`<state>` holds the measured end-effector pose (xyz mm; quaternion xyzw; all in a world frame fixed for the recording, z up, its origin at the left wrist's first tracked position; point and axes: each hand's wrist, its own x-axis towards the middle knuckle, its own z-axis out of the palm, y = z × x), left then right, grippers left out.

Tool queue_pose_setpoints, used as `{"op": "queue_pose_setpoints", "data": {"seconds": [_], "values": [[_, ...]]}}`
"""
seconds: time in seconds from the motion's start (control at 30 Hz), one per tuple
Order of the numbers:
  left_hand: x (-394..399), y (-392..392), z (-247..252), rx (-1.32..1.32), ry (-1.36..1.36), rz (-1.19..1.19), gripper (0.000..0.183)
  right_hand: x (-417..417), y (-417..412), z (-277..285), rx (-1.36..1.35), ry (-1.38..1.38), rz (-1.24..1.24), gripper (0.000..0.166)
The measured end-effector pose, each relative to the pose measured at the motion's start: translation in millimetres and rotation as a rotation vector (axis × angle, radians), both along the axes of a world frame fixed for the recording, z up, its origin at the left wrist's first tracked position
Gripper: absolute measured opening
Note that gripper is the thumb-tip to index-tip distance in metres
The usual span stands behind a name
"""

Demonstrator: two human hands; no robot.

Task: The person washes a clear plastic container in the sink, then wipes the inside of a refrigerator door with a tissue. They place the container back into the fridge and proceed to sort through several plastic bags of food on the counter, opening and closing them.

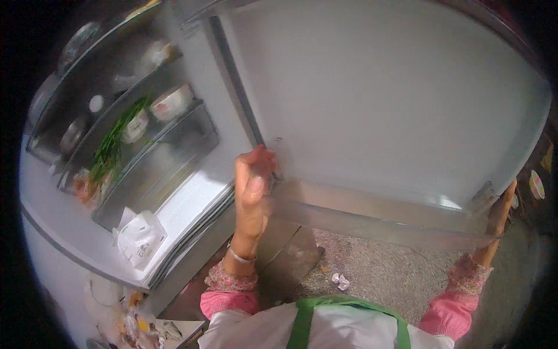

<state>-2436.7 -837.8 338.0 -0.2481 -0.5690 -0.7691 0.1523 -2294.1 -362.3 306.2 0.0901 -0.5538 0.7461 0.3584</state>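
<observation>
A large pale panel (383, 104), a refrigerator shelf or drawer, spans the space before me. Its near side has a see-through strip (375, 218), and the floor shows through it. My left hand (255, 172) is curled around the panel's near left corner. At the right edge, my right hand (508, 196) grips from the outer side; its fingers are hidden behind the panel. To the left stands an open refrigerator door (209, 161), its inner side facing me. Green stalks (117, 139) and a white tub (172, 102) sit in its bins.
A crumpled white packet (141, 237) bearing writing rests on the door's lower ledge. Below the door are mixed items, blurred, beside a pale board (185, 329). Crumpled white paper (341, 281) lies on the speckled floor (383, 261). A small oval item (537, 185) is at far right.
</observation>
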Motion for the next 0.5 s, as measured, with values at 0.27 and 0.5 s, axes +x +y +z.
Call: {"op": "queue_pose_setpoints", "data": {"seconds": [0.27,0.5], "values": [[-4,1,21,-0.047,0.127,0.033,0.06,-37,22,-17,-0.147,0.032,-0.365,0.051],[-7,16,13,0.048,0.202,0.088,0.063,-35,37,-25,-0.182,-0.014,-0.391,0.053]]}}
